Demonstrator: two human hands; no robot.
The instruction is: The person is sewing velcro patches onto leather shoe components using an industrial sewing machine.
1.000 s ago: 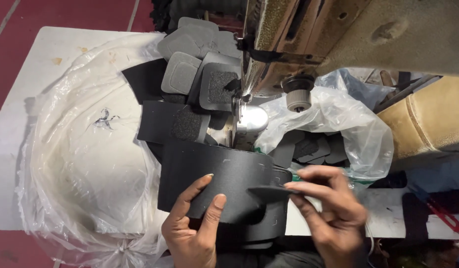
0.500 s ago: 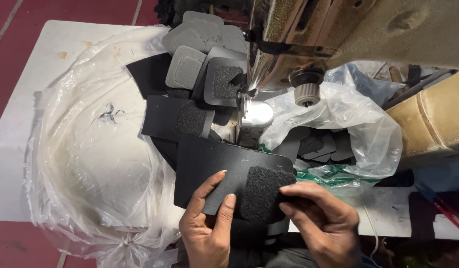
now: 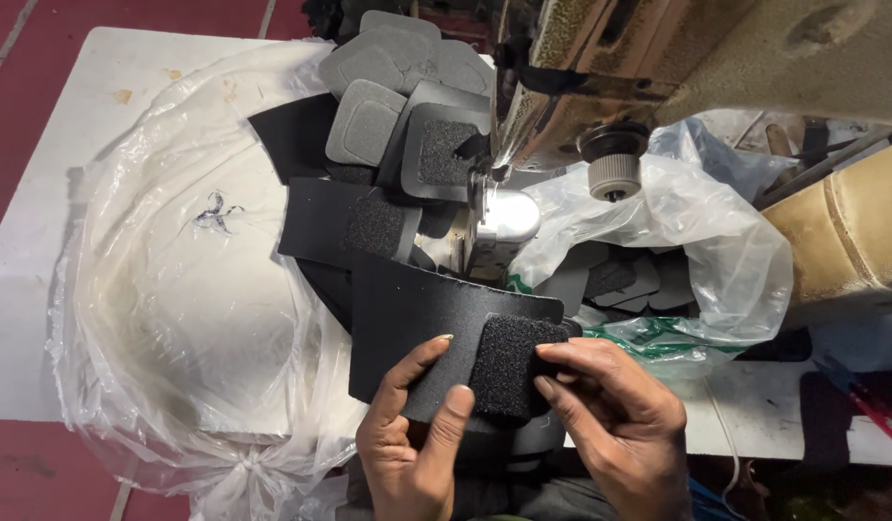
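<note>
Fingers (image 3: pixel 446 405) on patch (image 3: pixel 508 362) — bagged pieces (image 3: pixel 619 275) beside

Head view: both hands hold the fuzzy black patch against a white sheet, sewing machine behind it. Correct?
Not quite. In the head view the sheet is black, not white. The left hand and right hand do press the fuzzy black patch onto it, with the sewing machine behind.
</note>
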